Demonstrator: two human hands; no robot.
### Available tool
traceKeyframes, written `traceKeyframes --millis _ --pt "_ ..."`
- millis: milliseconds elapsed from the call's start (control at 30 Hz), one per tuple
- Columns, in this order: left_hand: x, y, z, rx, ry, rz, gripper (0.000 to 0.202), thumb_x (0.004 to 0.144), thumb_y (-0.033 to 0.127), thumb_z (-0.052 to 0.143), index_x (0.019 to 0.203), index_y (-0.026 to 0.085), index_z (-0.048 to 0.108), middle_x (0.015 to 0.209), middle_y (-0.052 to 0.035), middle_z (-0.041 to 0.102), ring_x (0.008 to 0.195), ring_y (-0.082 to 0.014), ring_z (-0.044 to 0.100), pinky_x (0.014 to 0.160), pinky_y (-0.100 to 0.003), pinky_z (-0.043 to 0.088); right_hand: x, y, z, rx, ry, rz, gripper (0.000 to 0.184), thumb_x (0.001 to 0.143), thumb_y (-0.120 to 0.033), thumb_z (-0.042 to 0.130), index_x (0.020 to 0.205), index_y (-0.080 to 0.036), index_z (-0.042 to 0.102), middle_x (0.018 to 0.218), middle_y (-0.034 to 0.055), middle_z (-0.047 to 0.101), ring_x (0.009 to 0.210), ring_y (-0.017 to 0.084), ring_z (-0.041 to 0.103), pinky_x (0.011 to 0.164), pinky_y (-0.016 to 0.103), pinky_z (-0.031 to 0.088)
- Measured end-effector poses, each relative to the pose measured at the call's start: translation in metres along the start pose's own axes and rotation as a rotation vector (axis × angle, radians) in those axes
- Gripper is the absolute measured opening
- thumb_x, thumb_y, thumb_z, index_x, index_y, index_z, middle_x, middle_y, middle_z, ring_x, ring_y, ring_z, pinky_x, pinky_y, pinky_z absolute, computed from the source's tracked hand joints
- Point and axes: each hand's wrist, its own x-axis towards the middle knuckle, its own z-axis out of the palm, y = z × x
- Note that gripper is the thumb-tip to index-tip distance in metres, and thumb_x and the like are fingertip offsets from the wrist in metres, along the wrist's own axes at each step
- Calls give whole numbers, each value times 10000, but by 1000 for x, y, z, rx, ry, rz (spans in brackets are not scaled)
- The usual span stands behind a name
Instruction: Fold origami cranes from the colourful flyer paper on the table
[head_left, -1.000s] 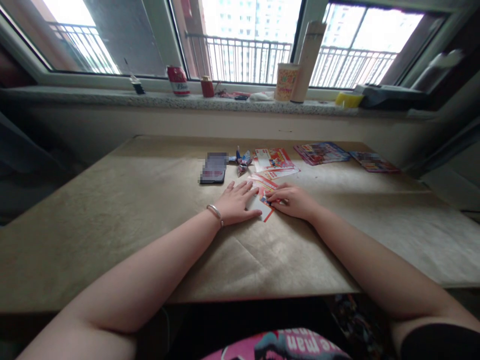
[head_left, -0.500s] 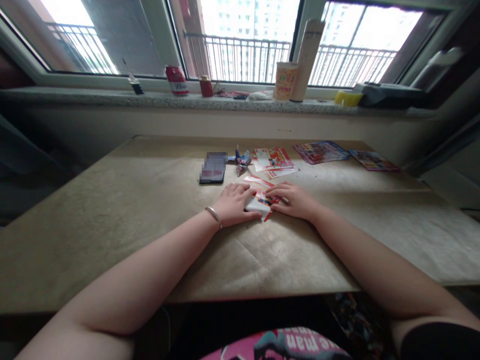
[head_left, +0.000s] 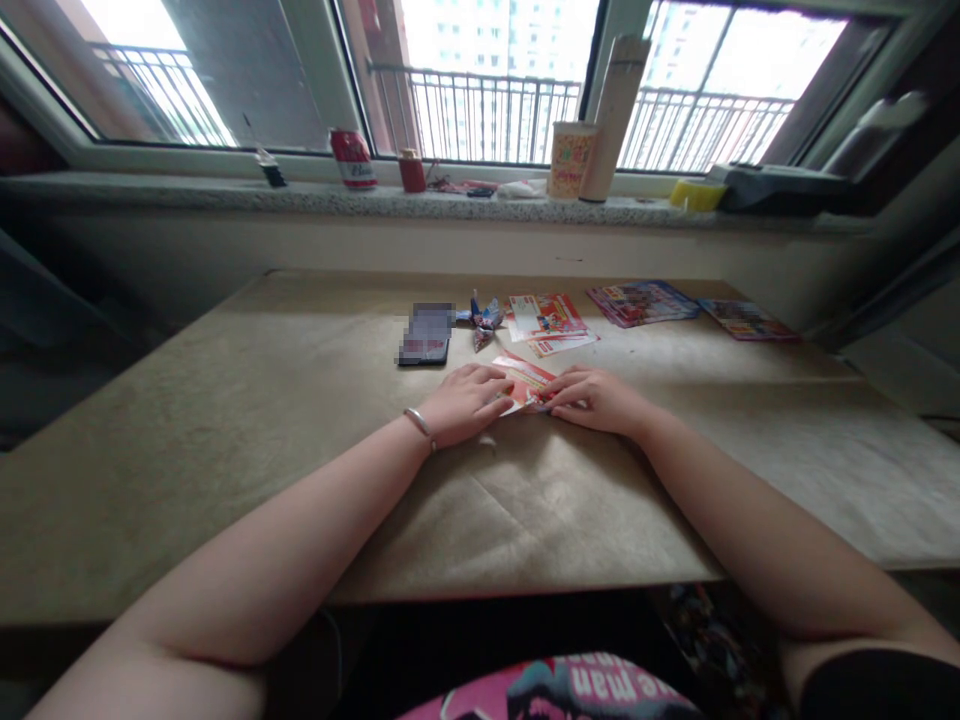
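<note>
A red-and-white printed paper [head_left: 525,374] lies on the table between my two hands, partly covered by them. My left hand [head_left: 466,402], with a silver bracelet at the wrist, holds its left side, the fingers over the top and the thumb by the near edge. At the right side my right hand [head_left: 596,400] has its fingers curled and pinched on the paper's near corner. Just beyond are a folded paper crane [head_left: 484,318] and more red-and-white printed sheets [head_left: 551,316]. A dark phone [head_left: 427,335], its screen blurred, rests left of the crane.
Colourful printed sheets [head_left: 641,303] and another such stack [head_left: 750,320] lie at the back right of the table [head_left: 225,420]. On the windowsill [head_left: 450,208] stand a red can [head_left: 352,160], a small red bottle [head_left: 412,172], a patterned cup [head_left: 570,160] and a tall tube [head_left: 615,120].
The white flap at the paper's near side no longer shows; the printed face is up there now. My left thumb has shifted up and away from me, and both hands still hold the paper.
</note>
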Motion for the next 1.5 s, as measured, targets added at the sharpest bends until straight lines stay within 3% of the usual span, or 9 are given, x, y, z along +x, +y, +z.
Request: traceKeyframes --millis 133,333,567,800,1067,1300,1500 --pt "1 -1 3 2 35 15 503 1003 430 232 1274 211 595 1438 -78 491 1327 -247 408 1146 -422 272 -4 2 -8 67 -32 -16 165 840 -237 616 895 -251 772 1006 37 761 928 186 667 867 334 509" --pt "3 -4 7 -1 -21 -50 550 991 474 254 1406 192 478 1527 -62 398 1410 -278 311 1176 -440 218 -4 -3 -15 124 -67 18 143 824 -266 621 787 -242 757 963 33 762 917 188 644 873 332 495" --pt "5 -6 4 -73 -16 92 517 1000 411 216 1313 201 569 1413 -30 540 1332 -219 420 1161 -373 264 -6 -11 -21 257 -173 186 237 824 -391 617 761 -189 724 854 66 703 862 198 626 792 316 496" --pt "2 1 -2 -141 10 21 529 989 438 243 1362 167 505 1401 -86 538 1330 -225 434 1131 -361 319 -7 -12 -18 332 -228 340 291 827 -442 591 807 -174 702 768 25 659 719 154 568 633 257 429" --pt "3 2 2 -250 37 -44 612 949 411 359 1475 102 303 1355 -104 587 1345 -248 413 1130 -409 316 4 -23 -7 102 -95 545 246 850 -390 551 748 -184 638 690 8 645 625 136 533 561 246 358" --pt "2 8 1 -203 60 -19 531 945 400 398 1406 136 420 1361 -136 552 1274 -252 479 1096 -400 361 8 -35 -3 -192 -52 605 223 882 -379 532 759 -221 630 797 46 695 710 176 593 580 268 355" --pt "3 11 4 -150 69 26 465 919 369 481 1337 168 486 1241 -138 585 1183 -262 526 1037 -411 416 8 -33 1 -238 -36 581 209 888 -375 546 780 -219 636 868 47 704 765 181 607 593 271 367"
